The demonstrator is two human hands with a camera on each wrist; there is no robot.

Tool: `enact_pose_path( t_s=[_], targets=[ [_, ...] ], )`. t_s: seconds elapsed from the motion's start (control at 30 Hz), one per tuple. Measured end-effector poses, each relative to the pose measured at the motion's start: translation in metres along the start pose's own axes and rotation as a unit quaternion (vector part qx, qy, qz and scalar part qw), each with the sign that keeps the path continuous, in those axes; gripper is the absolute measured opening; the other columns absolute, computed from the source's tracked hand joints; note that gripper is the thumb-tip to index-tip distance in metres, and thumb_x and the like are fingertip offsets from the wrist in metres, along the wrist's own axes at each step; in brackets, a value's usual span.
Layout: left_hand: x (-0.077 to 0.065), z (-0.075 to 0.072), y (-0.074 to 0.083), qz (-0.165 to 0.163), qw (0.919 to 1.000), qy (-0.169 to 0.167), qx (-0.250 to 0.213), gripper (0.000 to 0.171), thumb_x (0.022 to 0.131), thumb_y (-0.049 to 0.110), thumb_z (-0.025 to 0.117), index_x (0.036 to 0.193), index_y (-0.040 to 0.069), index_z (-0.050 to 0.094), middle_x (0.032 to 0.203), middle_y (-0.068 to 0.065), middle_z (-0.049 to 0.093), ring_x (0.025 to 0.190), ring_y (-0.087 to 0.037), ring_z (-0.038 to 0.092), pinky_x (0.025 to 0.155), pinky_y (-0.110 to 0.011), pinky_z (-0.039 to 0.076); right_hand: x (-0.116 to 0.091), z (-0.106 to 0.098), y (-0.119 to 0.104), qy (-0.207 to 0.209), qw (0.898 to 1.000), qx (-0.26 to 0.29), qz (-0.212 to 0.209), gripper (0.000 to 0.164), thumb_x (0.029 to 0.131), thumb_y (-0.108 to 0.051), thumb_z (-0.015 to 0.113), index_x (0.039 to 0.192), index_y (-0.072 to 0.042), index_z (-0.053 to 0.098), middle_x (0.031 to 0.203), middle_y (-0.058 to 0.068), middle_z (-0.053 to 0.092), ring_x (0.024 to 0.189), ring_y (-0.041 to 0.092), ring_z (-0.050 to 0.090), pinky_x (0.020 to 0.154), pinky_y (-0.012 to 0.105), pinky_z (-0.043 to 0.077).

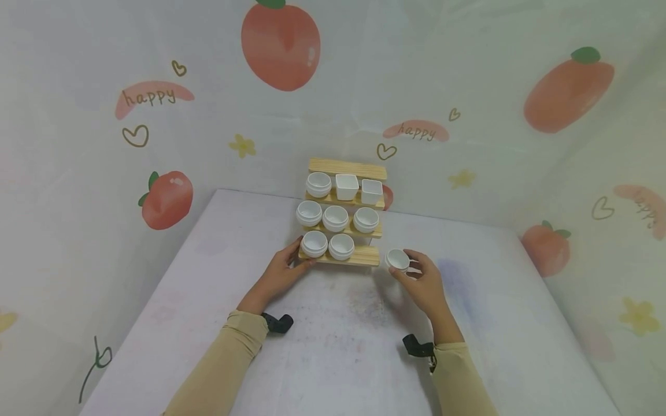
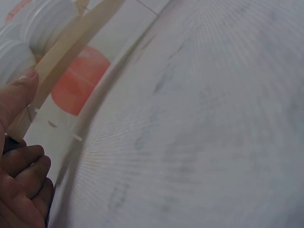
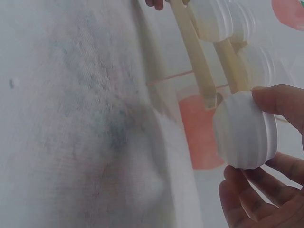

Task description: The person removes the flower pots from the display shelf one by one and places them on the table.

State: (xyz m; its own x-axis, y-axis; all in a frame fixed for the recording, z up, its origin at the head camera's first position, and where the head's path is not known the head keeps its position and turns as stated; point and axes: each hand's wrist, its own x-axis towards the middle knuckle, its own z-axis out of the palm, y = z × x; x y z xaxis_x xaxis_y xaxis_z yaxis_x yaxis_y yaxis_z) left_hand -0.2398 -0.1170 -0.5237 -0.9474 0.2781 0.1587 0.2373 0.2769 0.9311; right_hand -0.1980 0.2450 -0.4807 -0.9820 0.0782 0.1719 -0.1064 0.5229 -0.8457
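Observation:
A tiered wooden stand (image 1: 366,255) holds small white pots on its steps. My left hand (image 1: 281,271) grips the left end of its lowest step, with the thumb (image 2: 23,90) at the front edge and other fingers curled below. Two round white pots, one a ribbed pot (image 1: 341,247), sit on that step, left and middle; bare wood shows at its right. Right of the stand, my right hand (image 1: 422,283) holds another round white pot (image 3: 244,130) between thumb and fingers, upright in the head view, close to the step's right end.
The middle step carries three round pots, among them a middle pot (image 1: 335,218). Above are one round pot (image 1: 318,184) and two square pots, one a right-hand pot (image 1: 372,191). A pale cloth (image 1: 333,346) covers the table; a fruit-printed backdrop (image 1: 338,104) stands behind.

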Motion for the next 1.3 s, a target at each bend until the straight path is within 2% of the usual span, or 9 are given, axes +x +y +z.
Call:
enact_pose_path(
  t_s=[0.33, 0.67, 0.87, 1.3],
  targets=[
    [0.000, 0.000, -0.001, 0.004, 1.0000, 0.000, 0.004, 0.084, 0.102, 0.032, 0.076, 0.166, 0.001, 0.031, 0.173, -0.017, 0.031, 0.160, -0.035, 0.032, 0.131, -0.052, 0.031, -0.003, -0.004, 0.008, -0.005, 0.999, -0.008, 0.030, 0.065, 0.092, -0.025, 0.086, 0.147, -0.006, 0.058, 0.149, 0.016, 0.059, 0.133, 0.038, 0.061, 0.108, 0.053, 0.058],
    [0.000, 0.000, 0.000, 0.010, 0.9999, 0.000, 0.005, 0.085, 0.101, 0.029, 0.076, 0.166, -0.001, 0.029, 0.173, -0.019, 0.030, 0.160, -0.038, 0.032, 0.130, -0.055, 0.031, -0.004, -0.011, 0.016, 0.000, 0.999, -0.023, 0.039, 0.062, 0.092, -0.022, 0.085, 0.145, -0.005, 0.059, 0.149, 0.017, 0.060, 0.133, 0.038, 0.061, 0.108, 0.053, 0.058],
    [0.000, 0.000, 0.000, 0.002, 1.0000, 0.000, -0.002, 0.084, 0.101, 0.028, 0.076, 0.166, 0.002, 0.030, 0.174, -0.016, 0.031, 0.161, -0.033, 0.031, 0.131, -0.051, 0.031, -0.005, -0.014, 0.019, -0.007, 0.998, -0.019, 0.056, 0.063, 0.092, -0.024, 0.086, 0.145, -0.005, 0.058, 0.149, 0.016, 0.059, 0.134, 0.038, 0.060, 0.111, 0.053, 0.056],
    [-0.001, 0.000, 0.000, -0.001, 1.0000, 0.001, 0.001, 0.085, 0.102, 0.034, 0.075, 0.167, 0.002, 0.029, 0.174, -0.014, 0.031, 0.161, -0.032, 0.031, 0.131, -0.051, 0.031, -0.009, -0.019, 0.027, 0.000, 0.998, -0.028, 0.058, 0.063, 0.091, -0.023, 0.087, 0.144, -0.003, 0.060, 0.146, 0.020, 0.061, 0.132, 0.040, 0.063, 0.109, 0.053, 0.057]
  ],
)
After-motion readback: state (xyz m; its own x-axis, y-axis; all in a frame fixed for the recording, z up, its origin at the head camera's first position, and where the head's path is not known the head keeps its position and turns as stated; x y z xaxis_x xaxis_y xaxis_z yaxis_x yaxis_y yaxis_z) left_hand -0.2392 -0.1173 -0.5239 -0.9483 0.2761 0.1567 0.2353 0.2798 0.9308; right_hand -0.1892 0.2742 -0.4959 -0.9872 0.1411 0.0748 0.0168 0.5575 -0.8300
